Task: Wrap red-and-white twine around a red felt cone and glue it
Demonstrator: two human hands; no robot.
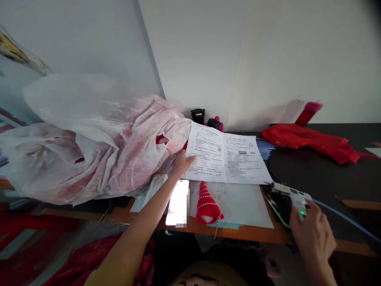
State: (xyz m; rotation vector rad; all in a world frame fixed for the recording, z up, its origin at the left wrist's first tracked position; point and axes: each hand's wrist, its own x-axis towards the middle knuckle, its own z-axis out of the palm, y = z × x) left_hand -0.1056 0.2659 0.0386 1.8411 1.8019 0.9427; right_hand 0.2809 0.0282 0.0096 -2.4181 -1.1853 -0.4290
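My left hand (183, 162) reaches forward to the left edge of a printed sheet (223, 155); a bit of red shows at its fingertips, and what it holds is hard to make out. My right hand (312, 226) is wrapped round the handle of a white glue gun (293, 194) with a green light, its nozzle pointing left near the sheet's lower right corner. Between the hands, a red cone-shaped piece wound with white-and-red cord (207, 202) lies on pale paper. Just left of it is a phone with a bright screen (177, 204).
A large translucent bag with red contents (119, 155) fills the left side. Behind the sheet stand a black cup (198, 115) and a dark item with a pink knob (214, 123). A red bag (309, 141) lies at the right. A blue cable (345, 216) crosses the right side.
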